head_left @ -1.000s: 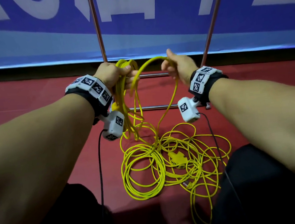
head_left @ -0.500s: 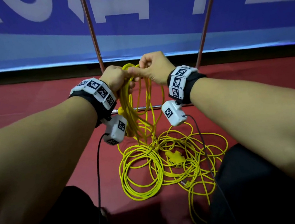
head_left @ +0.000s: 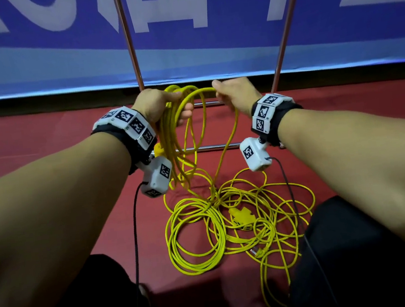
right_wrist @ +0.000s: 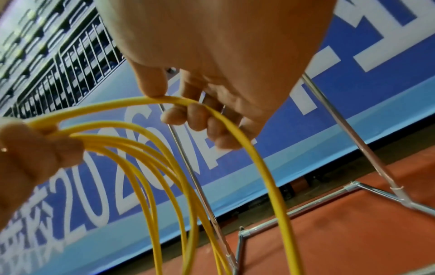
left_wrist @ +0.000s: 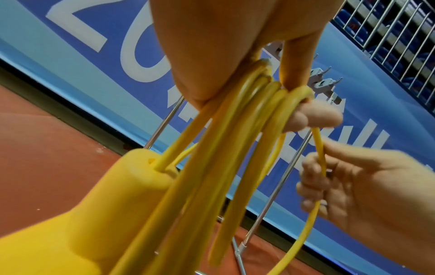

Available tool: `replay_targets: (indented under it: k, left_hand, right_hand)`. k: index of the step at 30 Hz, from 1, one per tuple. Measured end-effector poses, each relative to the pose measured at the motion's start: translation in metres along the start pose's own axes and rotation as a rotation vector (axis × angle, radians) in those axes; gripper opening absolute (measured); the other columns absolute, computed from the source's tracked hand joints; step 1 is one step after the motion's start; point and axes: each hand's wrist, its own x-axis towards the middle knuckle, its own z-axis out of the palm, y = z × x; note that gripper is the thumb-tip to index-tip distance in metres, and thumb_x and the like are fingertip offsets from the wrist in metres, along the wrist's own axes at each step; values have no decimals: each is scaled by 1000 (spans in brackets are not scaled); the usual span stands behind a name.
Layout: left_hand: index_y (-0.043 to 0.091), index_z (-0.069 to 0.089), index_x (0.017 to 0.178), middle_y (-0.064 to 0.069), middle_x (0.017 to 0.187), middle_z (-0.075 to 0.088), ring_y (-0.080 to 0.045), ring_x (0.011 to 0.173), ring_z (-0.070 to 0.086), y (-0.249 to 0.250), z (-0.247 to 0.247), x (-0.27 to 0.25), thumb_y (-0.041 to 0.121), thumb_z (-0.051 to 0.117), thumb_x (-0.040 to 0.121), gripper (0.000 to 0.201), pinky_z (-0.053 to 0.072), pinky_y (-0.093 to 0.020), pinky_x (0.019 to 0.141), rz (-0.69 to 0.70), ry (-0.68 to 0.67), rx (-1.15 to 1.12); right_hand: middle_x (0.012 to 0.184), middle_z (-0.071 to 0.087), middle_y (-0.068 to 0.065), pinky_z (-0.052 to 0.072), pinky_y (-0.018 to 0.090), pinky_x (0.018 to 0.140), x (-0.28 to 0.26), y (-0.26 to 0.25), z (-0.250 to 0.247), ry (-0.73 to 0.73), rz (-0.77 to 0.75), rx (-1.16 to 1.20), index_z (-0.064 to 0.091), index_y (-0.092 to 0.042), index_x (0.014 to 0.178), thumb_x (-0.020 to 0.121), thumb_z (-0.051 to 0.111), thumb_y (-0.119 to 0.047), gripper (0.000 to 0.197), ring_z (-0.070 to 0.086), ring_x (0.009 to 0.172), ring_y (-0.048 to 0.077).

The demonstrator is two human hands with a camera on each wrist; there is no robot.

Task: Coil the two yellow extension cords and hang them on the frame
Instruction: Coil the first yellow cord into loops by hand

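Observation:
My left hand (head_left: 163,104) grips several hanging loops of a yellow extension cord (head_left: 177,141); its yellow socket block (left_wrist: 98,214) dangles just below the hand. My right hand (head_left: 234,95) pinches the same cord's free strand (right_wrist: 212,111) between thumb and fingers, a short way right of the left hand. From there the strand (head_left: 228,145) drops to a loose yellow tangle (head_left: 229,221) on the red floor. In that tangle lie a yellow socket piece (head_left: 241,215) and a plug (head_left: 258,251). The metal frame (head_left: 131,47) stands right behind my hands.
A blue banner (head_left: 182,29) with white lettering runs along the wall behind the frame. The frame's low crossbar (head_left: 211,148) passes behind the hanging loops. Black wrist-camera cables (head_left: 134,231) trail down past my dark-trousered knees (head_left: 358,249).
My right hand, which had met the left hand half a second ago, has moved back out to the right along the cord, with a fresh loop arching between the hands.

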Motion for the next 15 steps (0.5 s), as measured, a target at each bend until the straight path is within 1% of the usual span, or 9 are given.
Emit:
replay_targets:
  k: [2,4,6,8,10,11,13,14,15]
  left_hand:
    - [3,66,105,-13,85,74,-22,69,72,-1,3,-3,16,49,102,22,59,-30,64,-33,-39,30]
    - [4,66,102,-12,85,73,-21,70,72,-4,5,-4,19,48,103,24,58,-30,65,-34,-70,68]
    - [5,66,96,-8,76,70,-17,61,68,-6,4,-4,18,48,103,22,56,-27,58,-20,-53,69]
    - [6,63,90,-2,65,62,-13,50,57,-5,1,-1,14,50,101,19,49,-23,48,6,-10,74]
    - [9,59,83,2,56,55,-11,44,49,-3,0,1,14,52,101,20,43,-22,45,31,13,95]
    - [10,59,82,3,55,53,-10,42,47,-1,1,2,15,53,101,20,42,-23,45,42,16,85]
    - [10,59,86,2,58,53,-10,44,46,1,1,4,15,55,100,16,42,-24,46,77,30,25]
    - [10,59,87,1,60,54,-10,44,46,2,0,5,15,56,100,15,42,-24,46,98,47,-9]
    - [9,59,86,0,61,54,-11,45,46,3,-2,6,14,56,100,15,42,-24,47,112,66,-43]
  right_hand:
    - [51,42,-11,32,24,55,0,-7,2,21,-96,-9,56,-21,61,89,72,-34,35,34,46,4]
    - [53,40,-11,30,17,51,-4,-17,12,-24,-144,-2,53,-21,68,84,80,-26,31,31,45,-1]
    - [56,38,-10,29,14,49,-8,-26,24,-87,-188,-31,51,-20,73,83,81,-24,32,31,44,0]
    - [56,37,-10,29,15,49,-12,-30,30,-105,-197,-40,51,-19,76,83,80,-28,31,31,43,0]
    - [55,39,-9,28,15,48,-14,-30,30,-100,-194,-42,55,-15,79,87,76,-33,29,30,44,0]
    - [56,43,-5,29,16,49,-14,-28,30,-112,-194,-57,58,-12,79,90,72,-36,30,32,45,1]
    - [64,58,8,39,21,53,-14,-22,31,-188,-148,-57,61,-10,74,96,61,-43,40,45,50,7]
    - [68,63,12,45,25,60,-14,-18,31,-239,-85,-49,61,-11,70,99,54,-46,46,54,56,13]
    - [72,67,13,48,30,68,-15,-11,29,-287,4,-51,61,-12,69,101,46,-50,52,61,64,19]
